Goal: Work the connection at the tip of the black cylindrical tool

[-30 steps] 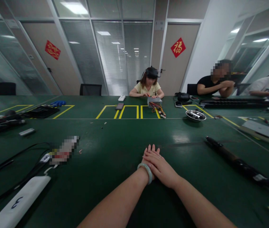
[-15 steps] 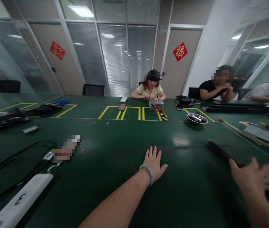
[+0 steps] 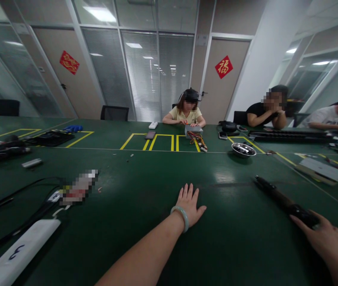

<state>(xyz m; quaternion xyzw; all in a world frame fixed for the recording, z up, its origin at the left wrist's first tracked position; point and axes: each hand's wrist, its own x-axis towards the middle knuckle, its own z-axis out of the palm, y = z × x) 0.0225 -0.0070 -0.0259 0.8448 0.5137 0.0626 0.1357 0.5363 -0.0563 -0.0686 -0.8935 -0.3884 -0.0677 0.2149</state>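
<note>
My left hand (image 3: 189, 204), with a pale green bangle on its wrist, lies palm down on the green table (image 3: 145, 234), fingers spread and holding nothing. At the right, a long black electric screwdriver (image 3: 279, 198) rests along the tabletop, its narrow tip pointing away to the left. My right hand (image 3: 330, 240) is round its near end, thumb on the close side and index finger over the far side. The remaining fingers are partly hidden.
A white power strip (image 3: 20, 252) and dark cables lie at the left. Farther back are a metal bowl (image 3: 243, 155), a grey box with coloured wires (image 3: 193, 131) and a flat panel (image 3: 321, 169). Across the table, a person (image 3: 187, 111) works at the box; others sit to the right.
My right hand has gone from spread fingers above the electric screwdriver to closing round its near end. The view has shifted slightly; my left hand stays flat on the table.
</note>
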